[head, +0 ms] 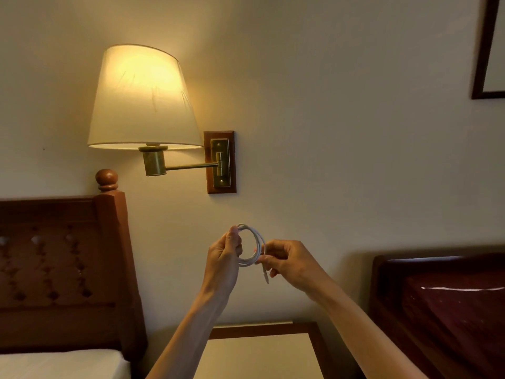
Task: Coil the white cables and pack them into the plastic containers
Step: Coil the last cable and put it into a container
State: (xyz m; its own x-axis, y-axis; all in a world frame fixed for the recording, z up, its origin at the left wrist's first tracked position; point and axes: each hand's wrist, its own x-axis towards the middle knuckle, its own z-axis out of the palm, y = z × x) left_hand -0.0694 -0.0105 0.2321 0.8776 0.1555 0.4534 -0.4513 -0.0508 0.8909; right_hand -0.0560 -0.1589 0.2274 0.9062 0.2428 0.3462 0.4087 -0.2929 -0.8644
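A white cable is wound into a small round coil, held up in front of the wall at the middle of the view. My left hand grips the coil's left side, thumb on top. My right hand pinches the coil's right side, and the cable's loose plug end hangs down just below those fingers. No plastic container is in view.
A lit wall lamp on a brass arm hangs above the hands. A wooden headboard and white bedding are at the left. A nightstand top lies below. A dark wooden cabinet stands right.
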